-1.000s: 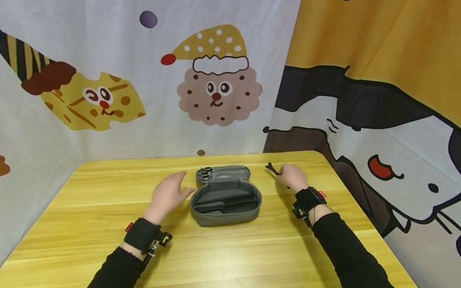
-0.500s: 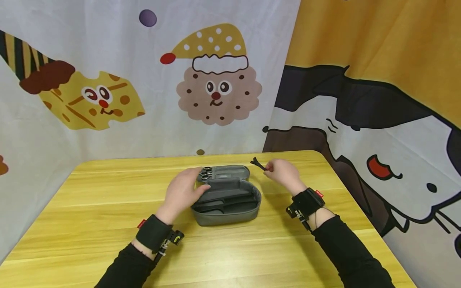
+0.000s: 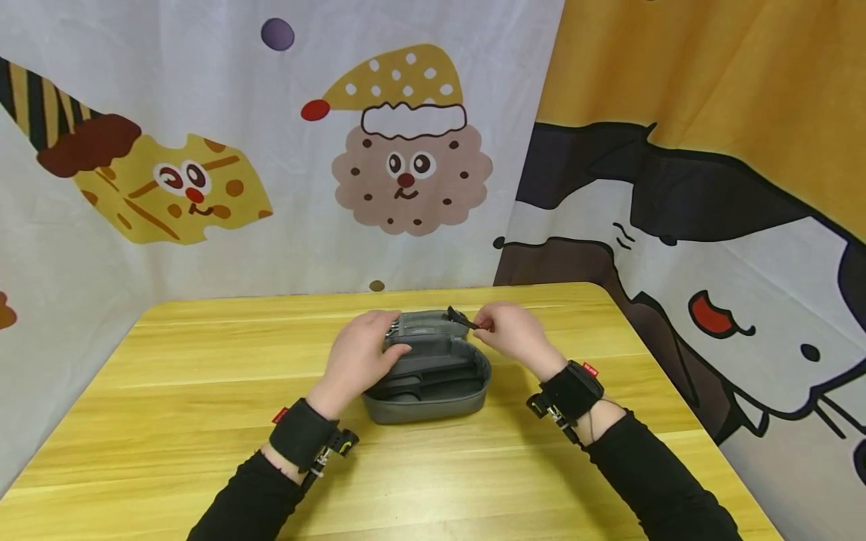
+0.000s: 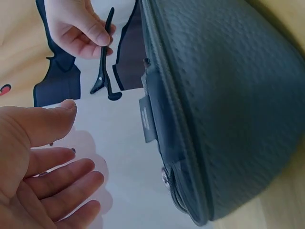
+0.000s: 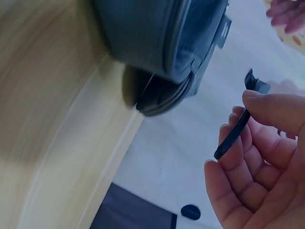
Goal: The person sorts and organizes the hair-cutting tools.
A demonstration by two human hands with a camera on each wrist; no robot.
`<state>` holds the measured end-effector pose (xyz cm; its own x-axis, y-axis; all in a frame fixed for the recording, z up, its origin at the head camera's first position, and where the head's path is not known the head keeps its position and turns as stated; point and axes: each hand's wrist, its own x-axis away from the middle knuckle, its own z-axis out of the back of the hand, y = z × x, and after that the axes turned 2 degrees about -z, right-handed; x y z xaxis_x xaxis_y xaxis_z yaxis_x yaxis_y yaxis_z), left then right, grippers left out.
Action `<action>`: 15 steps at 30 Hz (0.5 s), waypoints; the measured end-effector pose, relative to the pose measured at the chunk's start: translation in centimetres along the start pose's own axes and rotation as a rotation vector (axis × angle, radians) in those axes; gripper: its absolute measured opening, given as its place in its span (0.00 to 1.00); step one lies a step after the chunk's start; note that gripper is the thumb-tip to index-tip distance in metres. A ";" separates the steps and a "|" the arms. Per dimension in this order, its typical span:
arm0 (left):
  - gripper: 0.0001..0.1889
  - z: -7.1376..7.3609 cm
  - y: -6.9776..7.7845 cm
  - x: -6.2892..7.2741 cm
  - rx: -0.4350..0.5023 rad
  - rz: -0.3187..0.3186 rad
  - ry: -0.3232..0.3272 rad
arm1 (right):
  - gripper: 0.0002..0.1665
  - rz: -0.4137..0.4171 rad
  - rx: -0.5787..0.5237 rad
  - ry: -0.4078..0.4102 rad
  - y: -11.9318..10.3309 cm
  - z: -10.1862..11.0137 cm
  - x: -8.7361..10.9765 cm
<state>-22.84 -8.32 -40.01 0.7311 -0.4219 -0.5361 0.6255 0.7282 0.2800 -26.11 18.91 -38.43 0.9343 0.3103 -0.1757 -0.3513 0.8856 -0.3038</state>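
My right hand (image 3: pixel 517 338) pinches a black hair clip (image 4: pixel 105 71) between thumb and fingers, over the right end of the raised lid. In the right wrist view the hair clip (image 5: pixel 233 136) slants across the fingers, its far end beyond the thumb. My left hand (image 3: pixel 361 359) hovers at the left side of the grey zip case (image 3: pixel 426 409), fingers relaxed and holding nothing, as the left wrist view shows. The case lies unzipped with its lid (image 3: pixel 422 321) folded back. Scissors (image 3: pixel 392 329) in the lid are mostly covered by my left hand.
Dark long-handled items (image 3: pixel 440 378), like combs, lie inside the case. A yellow wood-grain table (image 3: pixel 203 421) carries everything. Behind it and to the right hangs a cartoon-printed curtain (image 3: pixel 223 263) close to the table's edge.
My right hand has carried the hair clip left, from beside the case to over the lid. My left hand has moved right, now overlapping the case's left side and the scissors.
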 end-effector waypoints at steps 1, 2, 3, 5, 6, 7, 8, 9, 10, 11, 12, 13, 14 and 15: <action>0.28 0.0 0.2 -0.1 -0.002 -0.009 0.002 | 0.06 0.020 0.002 0.004 -0.2 -0.1 0.1; 0.27 0.0 0.3 -0.2 -0.004 -0.017 0.004 | 0.06 0.036 0.001 0.005 -0.5 -0.1 0.2; 0.27 0.0 0.5 -0.3 -0.006 -0.026 0.005 | 0.06 0.052 -0.001 0.004 -0.8 -0.2 0.3; 0.27 -0.2 0.7 -0.5 -0.011 -0.048 0.007 | 0.06 0.080 -0.009 -0.003 -1.2 -0.3 0.4; 0.26 -0.2 0.8 -0.6 -0.015 -0.059 0.009 | 0.06 0.093 -0.008 -0.009 -1.4 -0.4 0.4; 0.26 -0.3 1.0 -0.8 -0.018 -0.072 0.012 | 0.06 0.105 -0.007 -0.015 -1.6 -0.5 0.4; 0.26 -0.3 1.1 -0.9 -0.021 -0.084 0.016 | 0.06 0.117 -0.005 -0.017 -1.8 -0.6 0.5; 0.26 -0.4 1.2 -0.9 -0.025 -0.097 0.020 | 0.06 0.132 -0.004 -0.020 -1.9 -0.7 0.5; 0.26 -0.5 1.3 -1.0 -0.027 -0.110 0.026 | 0.06 0.148 0.000 -0.022 -2.1 -0.8 0.6; 0.26 -0.5 1.4 -1.1 -0.028 -0.124 0.031 | 0.06 0.166 0.004 -0.021 -2.2 -0.9 0.6; 0.25 -0.6 1.4 -1.1 -0.029 -0.135 0.035 | 0.07 0.185 0.006 -0.020 -2.3 -1.0 0.7; 0.24 -0.6 1.5 -1.1 -0.031 -0.147 0.036 | 0.07 0.206 0.005 -0.018 -2.4 -1.1 0.7; 0.24 -0.7 1.5 -1.1 -0.034 -0.158 0.036 | 0.08 0.232 0.008 -0.012 -2.5 -1.3 0.8; 0.23 -0.7 1.5 -1.1 -0.036 -0.167 0.032 | 0.08 0.255 0.012 -0.010 -2.5 -1.4 0.8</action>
<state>-22.87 -6.37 -39.60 0.6085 -0.5219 -0.5978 0.7272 0.6684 0.1566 -24.55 16.44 -39.09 0.8163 0.5272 -0.2359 -0.5747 0.7823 -0.2402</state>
